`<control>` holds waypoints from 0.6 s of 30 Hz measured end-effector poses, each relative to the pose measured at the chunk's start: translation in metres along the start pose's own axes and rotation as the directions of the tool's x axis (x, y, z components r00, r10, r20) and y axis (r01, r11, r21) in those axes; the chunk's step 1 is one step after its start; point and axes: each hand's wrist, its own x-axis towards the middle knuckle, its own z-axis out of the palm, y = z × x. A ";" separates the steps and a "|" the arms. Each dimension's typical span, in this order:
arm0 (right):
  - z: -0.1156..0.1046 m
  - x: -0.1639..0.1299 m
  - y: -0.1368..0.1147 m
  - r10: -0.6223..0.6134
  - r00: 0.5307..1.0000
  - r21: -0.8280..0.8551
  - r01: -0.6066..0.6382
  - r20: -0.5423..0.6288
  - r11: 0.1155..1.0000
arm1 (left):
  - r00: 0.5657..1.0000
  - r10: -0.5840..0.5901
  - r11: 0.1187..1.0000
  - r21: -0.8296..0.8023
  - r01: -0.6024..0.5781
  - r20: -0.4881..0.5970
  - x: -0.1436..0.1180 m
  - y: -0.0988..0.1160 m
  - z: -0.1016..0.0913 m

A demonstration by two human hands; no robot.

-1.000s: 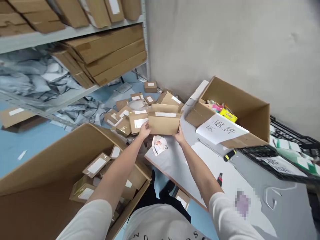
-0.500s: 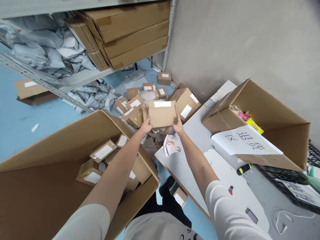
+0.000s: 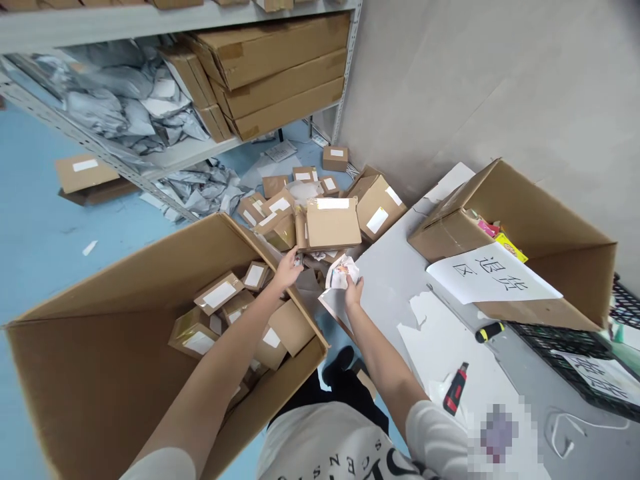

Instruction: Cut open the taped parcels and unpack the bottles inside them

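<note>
A cardboard box [image 3: 334,225] with a white label rests on the pile, out of both hands. My right hand [image 3: 353,293] grips a crumpled printed paper [image 3: 341,273] over the near corner of the table [image 3: 375,293]. My left hand [image 3: 289,269] is beside the rim of the large open carton [image 3: 125,327], just below the box. Its fingers are closed together, and what they hold, if anything, is too small to make out. Several small labelled boxes [image 3: 219,293] lie inside the carton under my left forearm.
A shelf [image 3: 175,157] holds grey parcels and long cartons [image 3: 285,60]. More boxes [image 3: 377,207] are heaped by the wall. On the table are an open carton [image 3: 440,230] with a handwritten sheet [image 3: 493,277], a red utility knife [image 3: 456,390], a yellow-black tool [image 3: 489,332] and a white cable [image 3: 560,440].
Both hands have let go of the cardboard box, which stays on the pile. My right hand has come down onto the crumpled paper; my left has dropped below the box. The view has shifted slightly.
</note>
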 end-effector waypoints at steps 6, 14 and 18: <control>0.018 0.004 -0.011 0.068 0.983 0.054 -0.079 0.173 0.995 | 0.999 -0.024 0.999 0.041 0.025 -0.031 -0.083 -0.023 -0.031; -0.018 -0.003 -0.008 0.062 0.977 -0.061 -0.050 0.202 0.997 | 0.993 -0.095 0.993 0.067 0.100 -0.074 -0.088 -0.037 -0.036; -0.046 -0.015 -0.014 0.036 0.968 -0.094 -0.013 0.249 0.996 | 0.990 -0.090 0.993 0.068 0.098 -0.108 -0.092 -0.037 -0.028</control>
